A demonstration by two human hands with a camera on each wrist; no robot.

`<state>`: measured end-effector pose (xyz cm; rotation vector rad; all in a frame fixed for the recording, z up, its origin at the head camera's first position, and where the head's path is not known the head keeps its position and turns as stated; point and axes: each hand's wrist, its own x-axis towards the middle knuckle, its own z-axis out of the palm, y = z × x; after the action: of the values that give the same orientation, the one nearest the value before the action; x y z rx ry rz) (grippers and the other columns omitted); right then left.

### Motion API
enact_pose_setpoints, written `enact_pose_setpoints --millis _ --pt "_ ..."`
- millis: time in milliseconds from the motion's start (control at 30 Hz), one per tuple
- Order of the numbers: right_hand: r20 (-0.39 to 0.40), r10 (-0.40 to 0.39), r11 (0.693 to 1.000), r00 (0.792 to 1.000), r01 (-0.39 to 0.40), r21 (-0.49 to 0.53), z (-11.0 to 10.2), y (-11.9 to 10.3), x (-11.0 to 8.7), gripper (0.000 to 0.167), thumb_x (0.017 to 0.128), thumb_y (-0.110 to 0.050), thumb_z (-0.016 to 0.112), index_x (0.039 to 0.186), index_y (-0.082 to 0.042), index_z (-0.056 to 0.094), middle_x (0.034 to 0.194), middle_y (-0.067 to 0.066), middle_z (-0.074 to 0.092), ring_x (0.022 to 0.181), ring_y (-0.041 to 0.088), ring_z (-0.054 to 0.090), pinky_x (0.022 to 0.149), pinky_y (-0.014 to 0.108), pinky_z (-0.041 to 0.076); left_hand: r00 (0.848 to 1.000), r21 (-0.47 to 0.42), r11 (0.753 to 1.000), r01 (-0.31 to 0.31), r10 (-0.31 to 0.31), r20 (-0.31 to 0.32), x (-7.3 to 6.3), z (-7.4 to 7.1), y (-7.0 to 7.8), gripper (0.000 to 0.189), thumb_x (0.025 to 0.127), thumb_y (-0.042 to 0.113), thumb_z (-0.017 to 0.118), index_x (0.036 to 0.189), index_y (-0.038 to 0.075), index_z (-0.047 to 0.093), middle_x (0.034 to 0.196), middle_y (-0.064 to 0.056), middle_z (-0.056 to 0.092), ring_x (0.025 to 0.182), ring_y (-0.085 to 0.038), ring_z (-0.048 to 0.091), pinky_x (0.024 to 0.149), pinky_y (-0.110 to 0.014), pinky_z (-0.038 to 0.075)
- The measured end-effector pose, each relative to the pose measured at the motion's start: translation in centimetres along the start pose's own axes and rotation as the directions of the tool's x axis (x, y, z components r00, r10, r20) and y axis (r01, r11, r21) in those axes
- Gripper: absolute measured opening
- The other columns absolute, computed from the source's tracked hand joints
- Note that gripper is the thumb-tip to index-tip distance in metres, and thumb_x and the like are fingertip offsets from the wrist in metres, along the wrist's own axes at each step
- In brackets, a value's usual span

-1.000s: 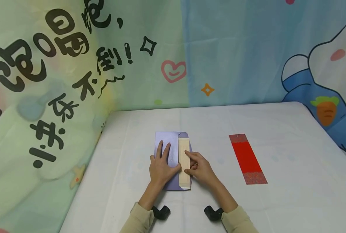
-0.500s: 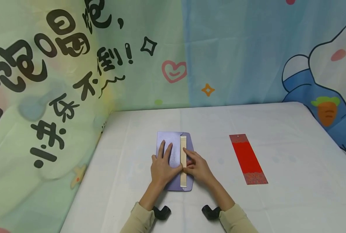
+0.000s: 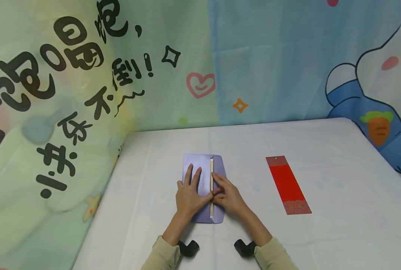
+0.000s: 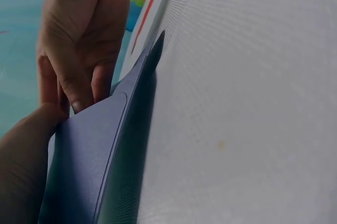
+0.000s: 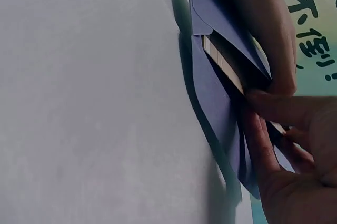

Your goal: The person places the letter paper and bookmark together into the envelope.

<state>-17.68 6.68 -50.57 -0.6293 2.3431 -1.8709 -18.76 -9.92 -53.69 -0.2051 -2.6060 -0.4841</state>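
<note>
A purple envelope (image 3: 204, 161) lies on the table with its flap toward the right. My left hand (image 3: 190, 197) rests on it, fingers spread and straight, thumb at the mouth's edge. A pale, slatted flat piece (image 3: 211, 165) sits mostly inside the envelope; only a narrow edge shows along the mouth. In the right wrist view, the slatted edge (image 5: 221, 60) shows between the envelope's upper layer and the flap (image 5: 210, 92). My right hand (image 3: 229, 195) pinches the piece at its exposed edge, with fingers bent. The rest of the piece is hidden inside.
A red strip (image 3: 286, 183) with patterned ends lies to the right on the white-covered table (image 3: 338, 225). A printed cloth backdrop (image 3: 271, 67) stands behind the table and along its left side.
The pale slatted piece has slid left into the envelope, from a wide band to a thin edge. My right hand moved with it; the envelope shifted slightly right and more flap shows.
</note>
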Motion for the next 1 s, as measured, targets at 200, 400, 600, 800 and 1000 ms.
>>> enact_pose_setpoints --millis 200,400,600,800,1000 --pt "0.061 0.005 1.0 0.998 -0.005 0.01 -0.1 0.5 -0.1 0.085 0.067 0.015 0.07 0.14 0.006 0.029 0.145 0.026 0.025 0.091 0.032 0.058 0.073 0.039 0.051 1.0 -0.005 1.0 -0.001 0.001 -0.006 0.0 0.1 0.2 0.086 0.062 0.062 0.067 0.137 0.025 0.047 0.148 -0.001 0.031 0.071 -0.029 0.046 0.044 -0.03 0.039" --pt "0.088 0.004 1.0 0.996 -0.004 -0.005 -0.1 2.7 0.1 0.083 0.07 0.01 0.069 0.143 -0.001 0.029 0.148 0.02 0.024 0.094 0.025 0.058 0.075 0.03 0.051 1.0 -0.005 1.0 -0.01 0.01 -0.017 0.0 0.1 0.1 0.087 0.061 0.063 0.068 0.136 0.024 0.047 0.147 -0.003 0.033 0.07 -0.03 0.046 0.044 -0.032 0.04" --pt "0.056 -0.048 0.999 0.997 0.048 -0.01 -0.1 0.8 -0.1 0.08 0.07 0.014 0.064 0.141 0.008 0.027 0.143 0.029 0.027 0.091 0.034 0.058 0.075 0.042 0.05 0.998 -0.008 0.999 -0.039 0.038 -0.04 0.0 0.2 0.1 0.086 0.061 0.062 0.068 0.135 0.023 0.048 0.145 -0.004 0.035 0.068 -0.03 0.045 0.044 -0.031 0.039" --pt "0.068 -0.069 0.997 0.995 0.067 0.026 -0.5 -1.3 -0.4 0.084 0.067 0.02 0.059 0.139 0.015 0.017 0.136 0.033 0.034 0.089 0.045 0.054 0.074 0.052 0.046 0.998 -0.003 0.999 -0.042 0.042 -0.04 0.0 0.3 0.2 0.084 0.06 0.059 0.068 0.134 0.024 0.05 0.144 -0.004 0.037 0.066 -0.027 0.043 0.042 -0.027 0.034" --pt "0.082 -0.056 0.998 0.995 0.054 0.027 -0.5 -1.3 -0.4 0.081 0.068 0.019 0.058 0.139 0.015 0.019 0.119 0.034 0.048 0.087 0.045 0.055 0.075 0.052 0.046 0.999 0.007 0.999 -0.041 0.041 -0.027 -0.1 0.3 0.1 0.086 0.058 0.059 0.07 0.134 0.024 0.05 0.144 -0.004 0.037 0.065 -0.026 0.042 0.041 -0.026 0.033"
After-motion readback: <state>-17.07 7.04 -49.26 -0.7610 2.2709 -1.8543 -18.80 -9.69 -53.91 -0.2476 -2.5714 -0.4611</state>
